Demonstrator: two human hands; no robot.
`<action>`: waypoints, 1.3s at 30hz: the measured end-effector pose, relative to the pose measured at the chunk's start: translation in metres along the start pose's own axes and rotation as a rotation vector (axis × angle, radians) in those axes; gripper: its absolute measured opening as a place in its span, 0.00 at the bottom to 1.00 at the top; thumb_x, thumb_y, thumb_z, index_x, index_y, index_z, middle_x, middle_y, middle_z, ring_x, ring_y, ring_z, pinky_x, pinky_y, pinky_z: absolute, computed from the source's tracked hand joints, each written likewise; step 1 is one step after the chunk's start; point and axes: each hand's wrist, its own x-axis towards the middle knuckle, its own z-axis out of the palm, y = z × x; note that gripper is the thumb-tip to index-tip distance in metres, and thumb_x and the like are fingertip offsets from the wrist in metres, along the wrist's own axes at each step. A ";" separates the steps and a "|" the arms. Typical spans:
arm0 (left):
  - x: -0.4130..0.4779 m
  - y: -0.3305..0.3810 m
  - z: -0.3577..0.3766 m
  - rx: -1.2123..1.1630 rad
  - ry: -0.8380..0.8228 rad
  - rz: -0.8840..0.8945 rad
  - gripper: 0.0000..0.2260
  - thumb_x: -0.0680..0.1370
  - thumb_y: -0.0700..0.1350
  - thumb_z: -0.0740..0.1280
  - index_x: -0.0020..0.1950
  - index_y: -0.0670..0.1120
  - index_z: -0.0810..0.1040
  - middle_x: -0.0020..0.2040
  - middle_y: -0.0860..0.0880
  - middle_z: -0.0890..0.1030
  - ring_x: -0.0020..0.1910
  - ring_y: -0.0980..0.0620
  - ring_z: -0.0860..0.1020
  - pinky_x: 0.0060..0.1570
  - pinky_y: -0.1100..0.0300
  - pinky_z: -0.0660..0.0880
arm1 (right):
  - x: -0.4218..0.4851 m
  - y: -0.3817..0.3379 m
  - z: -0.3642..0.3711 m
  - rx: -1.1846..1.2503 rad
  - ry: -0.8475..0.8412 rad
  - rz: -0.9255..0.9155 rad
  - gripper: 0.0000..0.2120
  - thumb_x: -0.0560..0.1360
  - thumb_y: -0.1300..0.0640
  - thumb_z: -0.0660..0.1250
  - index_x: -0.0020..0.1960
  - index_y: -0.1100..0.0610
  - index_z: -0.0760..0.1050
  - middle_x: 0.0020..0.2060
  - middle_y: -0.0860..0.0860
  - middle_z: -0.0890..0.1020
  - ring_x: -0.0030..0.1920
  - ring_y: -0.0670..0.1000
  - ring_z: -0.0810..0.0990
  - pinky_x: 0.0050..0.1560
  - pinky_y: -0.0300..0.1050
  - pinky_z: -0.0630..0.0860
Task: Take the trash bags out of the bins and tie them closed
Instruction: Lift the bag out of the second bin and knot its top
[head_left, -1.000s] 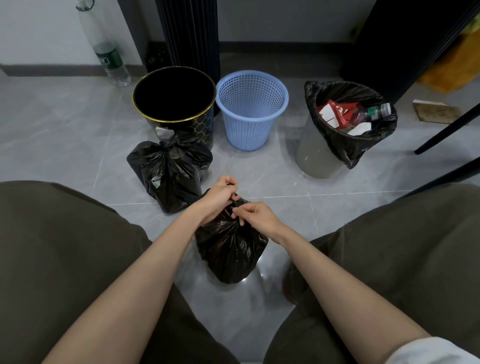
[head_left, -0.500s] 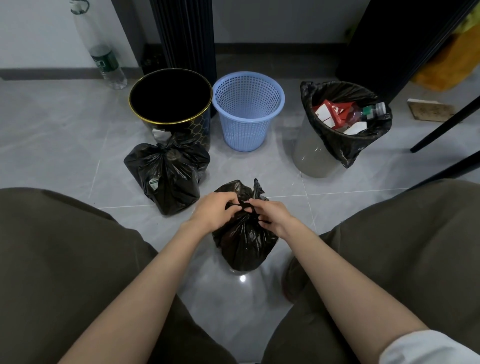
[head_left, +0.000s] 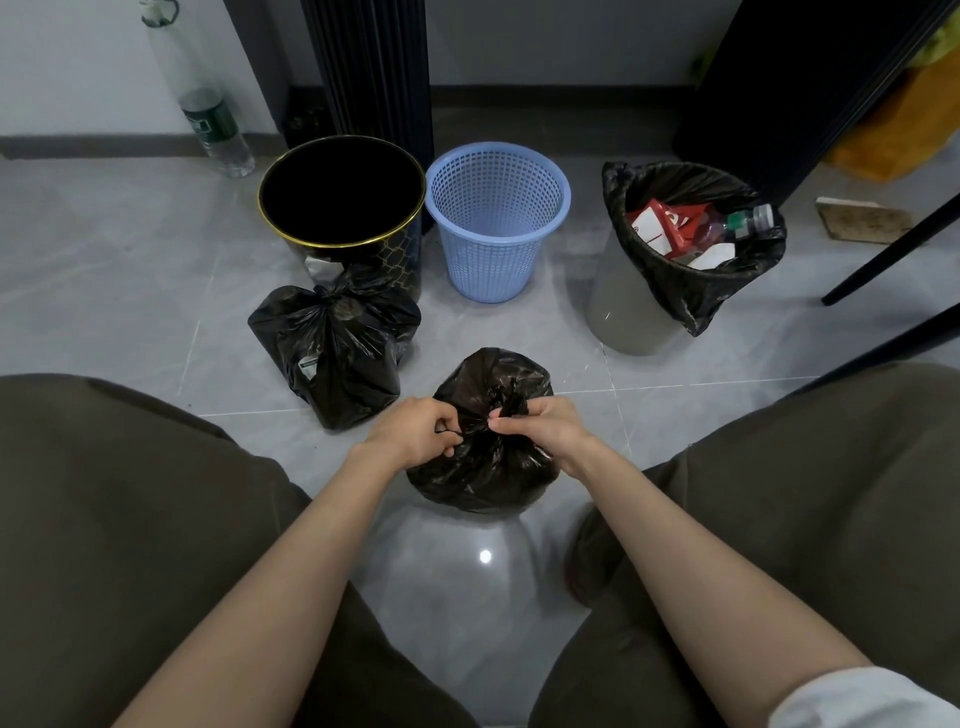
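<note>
Tying knot | left hand (head_left: 415, 434) and right hand (head_left: 545, 428) each pinch a tail of the trash bag (head_left: 483, 480) | bag on the floor (head_left: 156, 270), in front of the blue basket (head_left: 496, 223) | tip: pull tails apart evenly, cinch low

The hands draw apart over the trash bag (head_left: 483, 478): the left hand (head_left: 415, 434) now pulls a thin strand sideways, the right hand (head_left: 545, 423) pinches the bunched ends, and the once-upright flap is cinched down.

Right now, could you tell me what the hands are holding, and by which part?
The left hand and right hand both pinch the black trash bag by its gathered neck, one on each side.
</note>
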 end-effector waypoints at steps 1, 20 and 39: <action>0.000 -0.001 0.000 -0.015 -0.016 0.000 0.05 0.76 0.48 0.67 0.40 0.54 0.77 0.41 0.55 0.84 0.46 0.55 0.79 0.45 0.61 0.72 | 0.000 0.000 0.001 -0.034 -0.001 -0.027 0.12 0.67 0.67 0.75 0.50 0.64 0.82 0.39 0.50 0.83 0.40 0.43 0.81 0.43 0.29 0.78; 0.012 0.013 -0.023 -0.094 0.194 0.216 0.22 0.78 0.32 0.55 0.67 0.49 0.72 0.68 0.47 0.69 0.67 0.46 0.65 0.67 0.56 0.61 | -0.015 -0.039 -0.007 -0.914 -0.163 -0.488 0.06 0.64 0.60 0.75 0.38 0.53 0.80 0.36 0.46 0.82 0.39 0.47 0.79 0.44 0.39 0.74; 0.011 0.045 -0.035 -0.190 0.174 0.297 0.15 0.74 0.44 0.65 0.61 0.49 0.78 0.69 0.57 0.68 0.72 0.53 0.59 0.72 0.53 0.43 | -0.019 -0.030 -0.013 -0.631 0.551 -1.001 0.11 0.70 0.69 0.65 0.50 0.62 0.79 0.43 0.54 0.77 0.43 0.47 0.76 0.47 0.34 0.73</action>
